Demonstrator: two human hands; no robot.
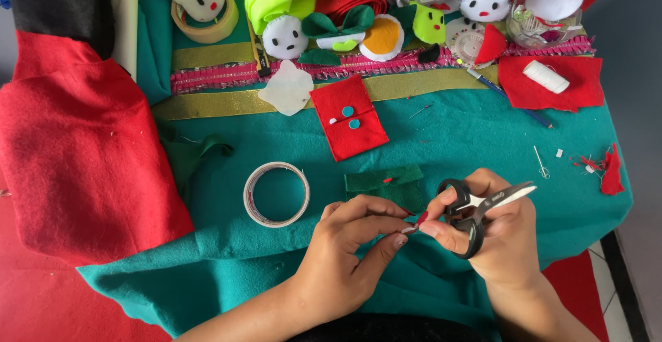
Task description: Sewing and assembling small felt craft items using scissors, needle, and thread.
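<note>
I had my left hand [345,259] near the table's front edge, its fingers [386,230] pinched shut on a tiny red felt scrap [420,218]. My right hand [496,235] sat just beside it, fingers threaded through the black handles of the scissors [479,207] and closed around them; the blades pointed up and to the right and looked nearly closed. The scrap lay right between the two hands, touching the fingertips of both. Just behind them a dark green felt piece [386,183] rested on the teal cloth [469,135] covering the table, with a roll of tape [276,194] to its left. Further back lay a red felt rectangle [348,125] with two small teal dots, and a row of stuffed felt figures [286,37] lined the far edge.
</note>
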